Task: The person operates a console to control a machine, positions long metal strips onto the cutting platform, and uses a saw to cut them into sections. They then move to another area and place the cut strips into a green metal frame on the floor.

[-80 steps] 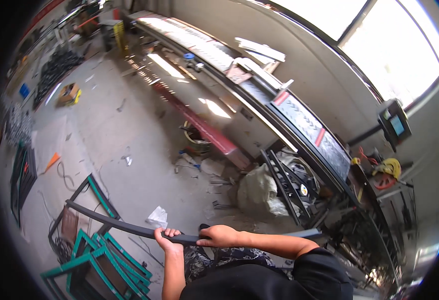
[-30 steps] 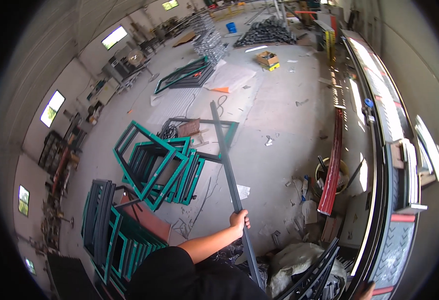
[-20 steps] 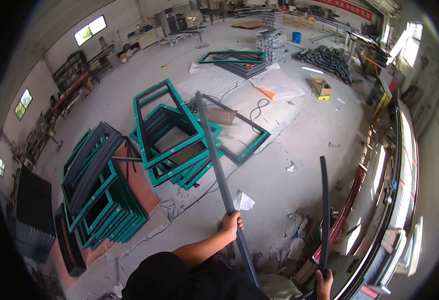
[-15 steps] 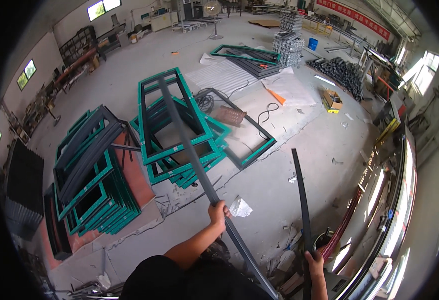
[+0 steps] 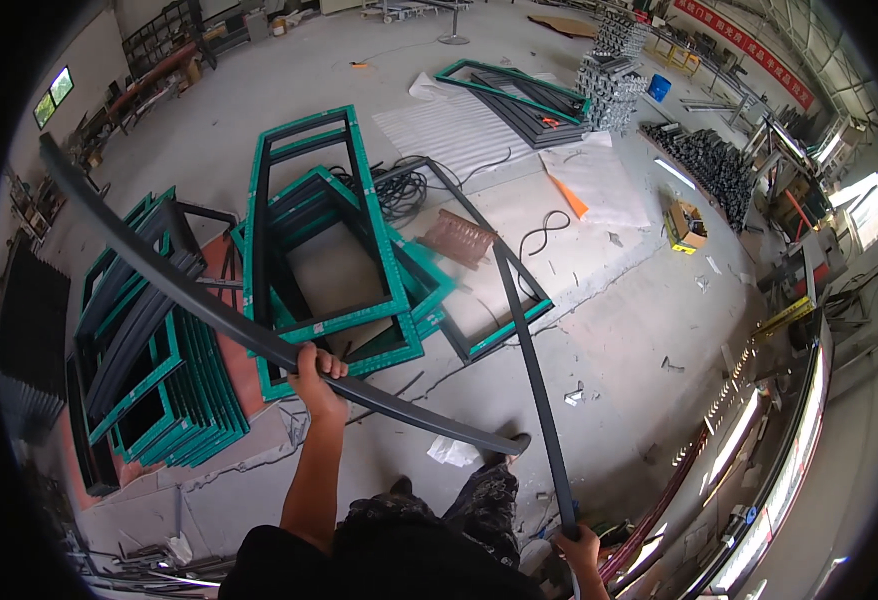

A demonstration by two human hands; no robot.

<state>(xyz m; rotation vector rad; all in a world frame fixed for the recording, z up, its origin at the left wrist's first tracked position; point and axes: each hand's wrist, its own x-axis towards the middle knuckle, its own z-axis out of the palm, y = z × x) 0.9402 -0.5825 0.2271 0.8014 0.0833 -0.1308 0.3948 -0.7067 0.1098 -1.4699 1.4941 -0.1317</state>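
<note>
The left hand (image 5: pixel 319 383), nearer the frames (image 5: pixel 371 205), grips a bar (image 5: pixel 249 333) slanting before them; right of them, the right hand (image 5: pixel 579 545) grips a strip (image 5: pixel 537 385), lower end unclear to me.

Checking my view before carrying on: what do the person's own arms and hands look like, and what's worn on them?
The left hand and right hand wear no gloves. The left forearm is bare, with no watch or cable visible, below a plain black short sleeve. Only a short stretch of the right forearm shows, also bare; its sleeve doesn't show.
</note>
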